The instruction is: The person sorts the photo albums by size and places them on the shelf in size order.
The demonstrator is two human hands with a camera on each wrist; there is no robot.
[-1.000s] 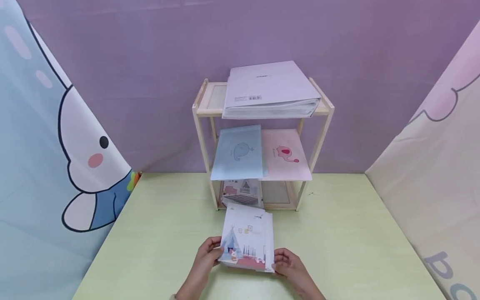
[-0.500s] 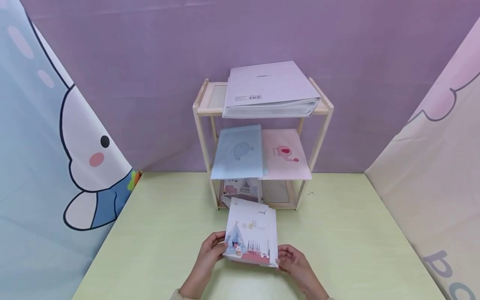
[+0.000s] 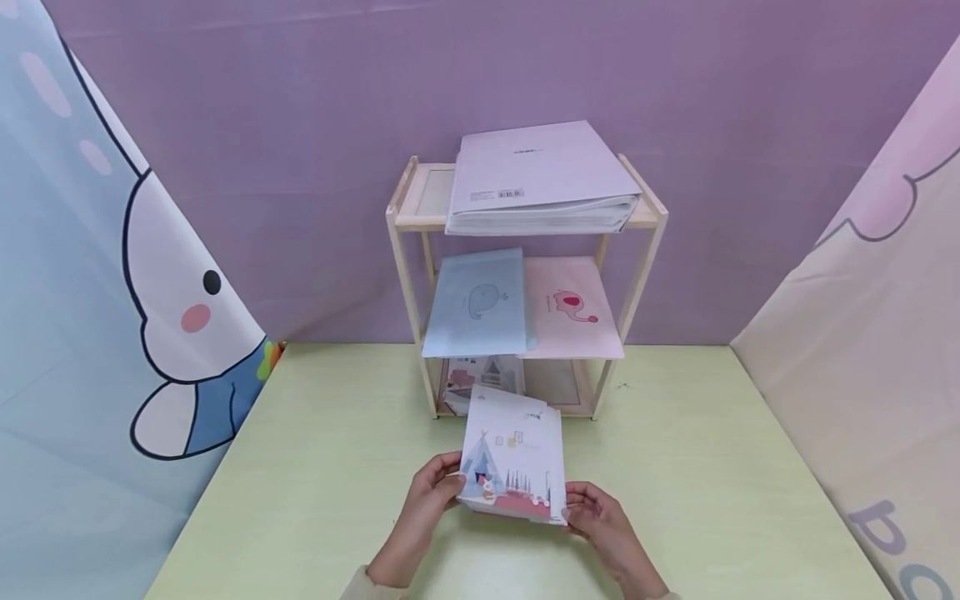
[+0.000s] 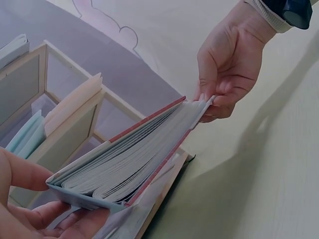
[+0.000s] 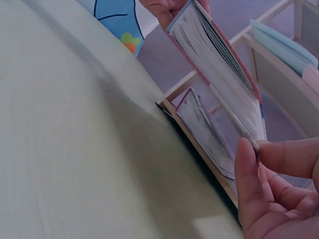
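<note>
Both hands hold a thick photo album above the table, its pale cover printed with a blue tent and facing up. Thumb on top and fingers beneath, my left hand grips the left side, which the left wrist view shows as the spine. On the opposite side, my right hand pinches the cover's edge between thumb and fingers. Loose page edges fan out between red-edged covers. Just beyond, a similar album lies on the left of the lowest shelf, partly hidden by the held one.
A small wooden rack stands at the back of the green table. On its top lies a thick white binder. A blue whale folder and a pink elephant folder share the middle shelf. Printed cloths hang at both sides.
Both hands have carried the album forward and slightly right, closer to the rack's lowest shelf. The grip stays the same, and the things on the rack have not moved.
</note>
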